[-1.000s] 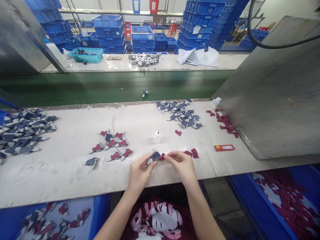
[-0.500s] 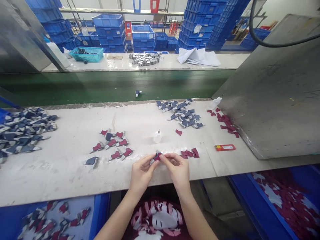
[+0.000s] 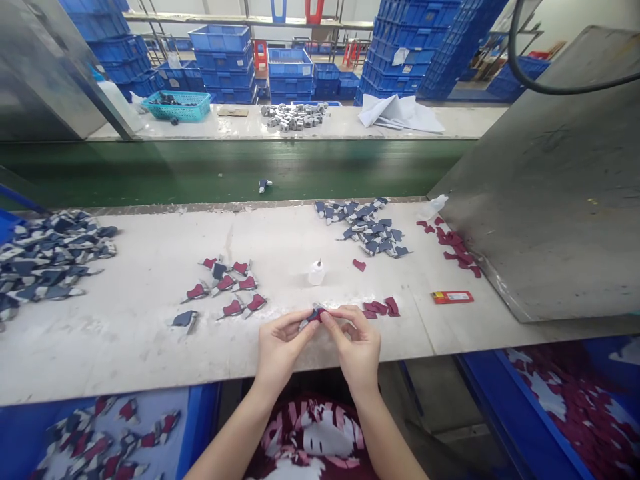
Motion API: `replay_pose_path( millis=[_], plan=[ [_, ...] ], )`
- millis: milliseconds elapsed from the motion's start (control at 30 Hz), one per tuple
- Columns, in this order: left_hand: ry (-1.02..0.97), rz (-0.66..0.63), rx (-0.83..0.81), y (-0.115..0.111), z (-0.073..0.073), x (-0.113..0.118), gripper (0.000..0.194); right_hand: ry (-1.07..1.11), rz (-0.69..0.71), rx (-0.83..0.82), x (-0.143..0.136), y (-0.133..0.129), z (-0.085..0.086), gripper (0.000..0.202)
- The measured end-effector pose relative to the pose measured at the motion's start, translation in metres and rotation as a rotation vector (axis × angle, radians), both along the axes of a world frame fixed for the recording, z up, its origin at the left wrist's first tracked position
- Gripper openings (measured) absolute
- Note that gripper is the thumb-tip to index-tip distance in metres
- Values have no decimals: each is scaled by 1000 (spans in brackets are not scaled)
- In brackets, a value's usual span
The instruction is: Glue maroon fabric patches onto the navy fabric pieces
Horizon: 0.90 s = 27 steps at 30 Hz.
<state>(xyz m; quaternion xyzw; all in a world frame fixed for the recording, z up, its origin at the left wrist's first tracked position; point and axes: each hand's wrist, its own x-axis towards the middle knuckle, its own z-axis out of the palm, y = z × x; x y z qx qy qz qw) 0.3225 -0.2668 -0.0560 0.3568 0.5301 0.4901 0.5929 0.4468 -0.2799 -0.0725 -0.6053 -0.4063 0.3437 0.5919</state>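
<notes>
Between both hands, just above the table's front edge, is a small grey-and-navy plastic part with a maroon piece (image 3: 316, 313) on it. My left hand (image 3: 281, 343) pinches its left end. The fingers of my right hand (image 3: 356, 340) grip the right side, thumb against the maroon piece. Beyond the hands stands a small white bottle (image 3: 316, 273) with a thin dark tip. Loose maroon pieces (image 3: 381, 307) lie right of my right hand. To the left are several grey parts with maroon pieces (image 3: 233, 308) and a navy one (image 3: 185, 320).
Piles of navy-and-grey parts lie at far left (image 3: 50, 260) and back right (image 3: 370, 227). A red-and-yellow packet (image 3: 453, 297) sits right, near a metal panel (image 3: 560, 187). A green conveyor belt (image 3: 350, 167) runs behind. Blue bins of parts flank me below, left (image 3: 200, 427) and right (image 3: 493, 400).
The lone part on the green belt has shifted left. Both hands keep hold of the small part, which has turned slightly and shows more navy.
</notes>
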Motion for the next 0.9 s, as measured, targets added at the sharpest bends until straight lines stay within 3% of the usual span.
replay_pose_path(
  millis=[67,233,400,633,900],
  plan=[
    [-27,-28,-12,0,3,-3,34,19,69,-18,5,1,0,23],
    [-82,-90,-3,-1,4,-8,37,227,401,-51,21,7,3,23],
    [-30,-97,40,-1,4,-6,38,228,344,16,20,4,6,18],
    [1,-91,52,-3,17,-6,30,107,351,53,17,-5,4,20],
    [94,-76,175,-8,22,-5,17,258,277,71,6,-6,6,15]
  ],
)
